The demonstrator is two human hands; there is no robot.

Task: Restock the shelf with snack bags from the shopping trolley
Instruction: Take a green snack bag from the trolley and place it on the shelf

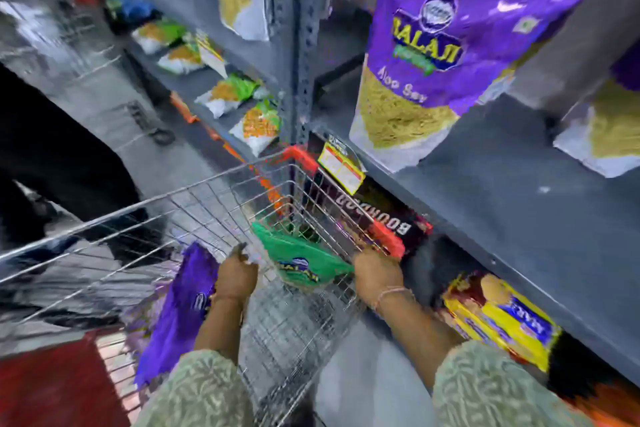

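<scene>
A wire shopping trolley (207, 181) stands against the grey shelf (519, 204). Inside it, a green snack bag (304, 258) is lifted near the right wall. My right hand (375, 270) grips that bag's right edge. My left hand (235, 276) is in the basket just left of the green bag with its fingers curled; blur hides whether it touches the bag. A purple snack bag (180, 308) lies in the trolley under my left forearm. On the shelf above stands a large purple Aloo Sev bag (446, 45).
Dark Bourbon biscuit packs (388, 222) and yellow biscuit packs (502, 319) fill the lower shelf right of the trolley. Green-and-white snack bags (239, 90) lie on the shelf bay to the left. A yellow price tag (341, 166) hangs on the shelf edge. A dark-clothed person (52, 163) stands at left.
</scene>
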